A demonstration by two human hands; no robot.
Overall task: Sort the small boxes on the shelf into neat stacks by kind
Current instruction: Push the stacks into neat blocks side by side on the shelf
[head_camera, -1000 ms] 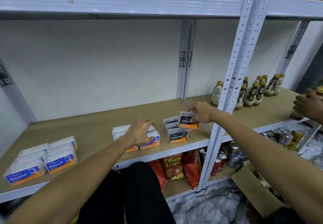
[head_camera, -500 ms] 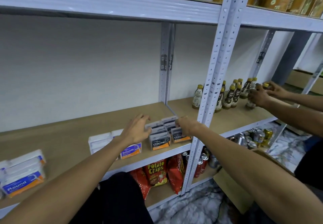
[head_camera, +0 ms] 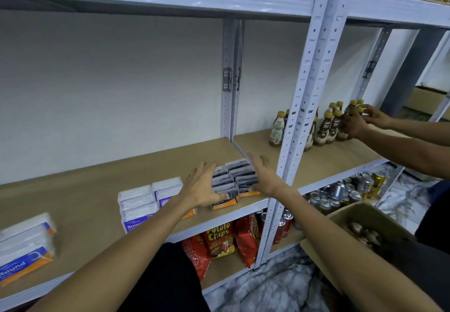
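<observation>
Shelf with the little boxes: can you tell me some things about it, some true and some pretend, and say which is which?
1. The left hand and the right hand lie open on either side of the Charcoal boxes. True.
2. The Smooth boxes are to the right of the Charcoal boxes. False: they are to their left.
3. Potato chip bags stand on the lower shelf. True.
4. The bottles have blue caps. False: the caps are yellow.
5. A hand grips the Round boxes. False: they lie untouched at the far left.
</observation>
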